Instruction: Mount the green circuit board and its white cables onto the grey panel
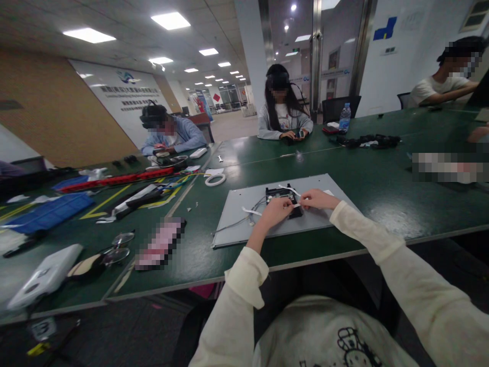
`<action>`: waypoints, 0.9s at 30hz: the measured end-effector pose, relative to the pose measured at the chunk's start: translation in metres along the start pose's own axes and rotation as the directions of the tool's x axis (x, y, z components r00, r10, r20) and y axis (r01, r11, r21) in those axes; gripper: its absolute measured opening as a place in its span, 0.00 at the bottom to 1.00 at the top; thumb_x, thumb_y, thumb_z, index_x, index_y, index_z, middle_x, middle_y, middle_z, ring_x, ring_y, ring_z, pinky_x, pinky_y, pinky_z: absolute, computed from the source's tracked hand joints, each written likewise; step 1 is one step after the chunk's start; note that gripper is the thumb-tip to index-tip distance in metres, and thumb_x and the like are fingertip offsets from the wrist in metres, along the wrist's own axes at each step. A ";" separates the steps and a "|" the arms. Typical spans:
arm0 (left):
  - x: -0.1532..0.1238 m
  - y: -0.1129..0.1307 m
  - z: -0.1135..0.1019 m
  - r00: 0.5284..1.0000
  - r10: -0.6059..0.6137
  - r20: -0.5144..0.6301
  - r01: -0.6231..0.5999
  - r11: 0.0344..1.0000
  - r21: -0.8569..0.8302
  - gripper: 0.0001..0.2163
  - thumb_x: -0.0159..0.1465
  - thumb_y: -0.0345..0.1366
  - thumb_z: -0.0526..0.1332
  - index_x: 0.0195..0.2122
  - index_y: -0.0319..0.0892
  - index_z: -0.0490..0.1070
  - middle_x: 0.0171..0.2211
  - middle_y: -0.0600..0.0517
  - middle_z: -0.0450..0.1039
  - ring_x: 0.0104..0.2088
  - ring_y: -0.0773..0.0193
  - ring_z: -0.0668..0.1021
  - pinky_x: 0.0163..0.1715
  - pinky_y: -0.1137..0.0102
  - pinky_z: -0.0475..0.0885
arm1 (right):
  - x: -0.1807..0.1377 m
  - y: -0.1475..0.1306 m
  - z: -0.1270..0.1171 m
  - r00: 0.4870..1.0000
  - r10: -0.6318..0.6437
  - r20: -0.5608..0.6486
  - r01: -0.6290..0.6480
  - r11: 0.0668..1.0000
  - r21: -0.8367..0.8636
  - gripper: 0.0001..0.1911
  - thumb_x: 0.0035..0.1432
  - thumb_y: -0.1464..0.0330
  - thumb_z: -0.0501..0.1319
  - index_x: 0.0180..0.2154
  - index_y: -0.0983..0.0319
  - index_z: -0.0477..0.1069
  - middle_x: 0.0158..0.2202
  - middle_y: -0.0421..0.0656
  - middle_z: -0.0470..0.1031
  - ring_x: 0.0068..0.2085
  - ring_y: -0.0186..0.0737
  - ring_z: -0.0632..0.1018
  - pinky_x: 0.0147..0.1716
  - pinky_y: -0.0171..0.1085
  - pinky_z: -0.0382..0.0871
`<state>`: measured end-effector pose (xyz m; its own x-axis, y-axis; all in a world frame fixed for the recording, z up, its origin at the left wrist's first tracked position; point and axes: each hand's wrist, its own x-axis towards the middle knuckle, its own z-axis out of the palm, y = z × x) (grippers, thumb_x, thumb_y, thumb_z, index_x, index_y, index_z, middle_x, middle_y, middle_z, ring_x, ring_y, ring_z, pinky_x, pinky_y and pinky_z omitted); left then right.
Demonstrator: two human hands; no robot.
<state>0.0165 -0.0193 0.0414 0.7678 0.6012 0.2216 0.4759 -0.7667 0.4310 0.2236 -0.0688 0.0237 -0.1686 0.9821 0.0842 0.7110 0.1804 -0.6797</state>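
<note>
A grey metal panel [244, 211] lies flat on the green table [382, 183] in front of me. A small black module [280, 194] sits on it, with grey wires [252, 216] trailing off to the left. My left hand [275, 210] and my right hand [315, 199] meet over the module, both pinching a thin white strip [297, 205] between their fingertips. Another white strip [250, 211] lies on the panel left of my left hand.
A roll of white tape [215, 179] lies beyond the panel. To the left are a blue tray [49, 213], a long red part [114, 180], a white device [44, 275] and disc-shaped parts [118, 244]. Three other people sit around the tables; a water bottle [344, 118] stands far right.
</note>
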 end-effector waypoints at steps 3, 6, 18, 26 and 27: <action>-0.001 0.001 0.000 1.000 -0.009 -0.021 0.008 1.000 -0.015 0.08 0.63 0.33 0.55 0.36 0.41 0.74 0.30 0.52 0.76 0.33 0.64 0.76 0.36 0.72 0.67 | -0.001 0.001 -0.001 1.000 -0.004 -0.007 0.004 0.999 -0.046 0.17 0.60 0.60 0.56 0.27 0.64 0.75 0.25 0.42 0.77 0.23 0.32 0.70 0.28 0.32 0.60; -0.003 0.004 0.001 0.998 -0.059 -0.015 0.059 0.998 -0.020 0.07 0.62 0.31 0.55 0.39 0.42 0.71 0.29 0.53 0.74 0.31 0.64 0.76 0.33 0.72 0.66 | -0.001 0.002 -0.001 0.999 -0.002 -0.037 -0.002 0.995 -0.105 0.17 0.61 0.61 0.56 0.27 0.63 0.76 0.25 0.42 0.77 0.24 0.33 0.71 0.29 0.32 0.60; -0.002 0.003 0.008 0.999 -0.039 0.007 0.037 0.989 0.145 0.07 0.62 0.32 0.58 0.42 0.44 0.67 0.31 0.52 0.74 0.32 0.62 0.77 0.31 0.71 0.66 | -0.009 -0.009 0.014 0.990 -0.046 -0.132 -0.022 0.879 -0.476 0.12 0.62 0.63 0.57 0.31 0.62 0.74 0.34 0.49 0.78 0.37 0.43 0.76 0.33 0.35 0.59; -0.003 -0.003 -0.004 0.995 -0.094 0.032 0.078 0.938 0.339 0.08 0.61 0.35 0.60 0.42 0.44 0.70 0.32 0.48 0.75 0.36 0.54 0.78 0.33 0.68 0.66 | -0.016 0.010 -0.002 0.986 0.029 -0.166 -0.119 0.820 -0.560 0.10 0.60 0.62 0.58 0.29 0.61 0.69 0.32 0.46 0.75 0.35 0.42 0.73 0.30 0.36 0.55; -0.004 -0.004 -0.007 0.996 -0.082 0.044 0.062 0.936 0.347 0.08 0.61 0.33 0.59 0.42 0.44 0.70 0.32 0.48 0.75 0.37 0.54 0.78 0.33 0.68 0.66 | -0.017 0.012 -0.004 0.985 0.031 -0.171 -0.123 0.817 -0.564 0.09 0.60 0.64 0.58 0.30 0.61 0.69 0.33 0.46 0.75 0.35 0.41 0.73 0.30 0.36 0.55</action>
<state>0.0084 -0.0172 0.0444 0.7442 0.6515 0.1472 0.6417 -0.7586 0.1133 0.2379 -0.0836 0.0170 -0.0278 0.9821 0.1865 0.9863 0.0572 -0.1545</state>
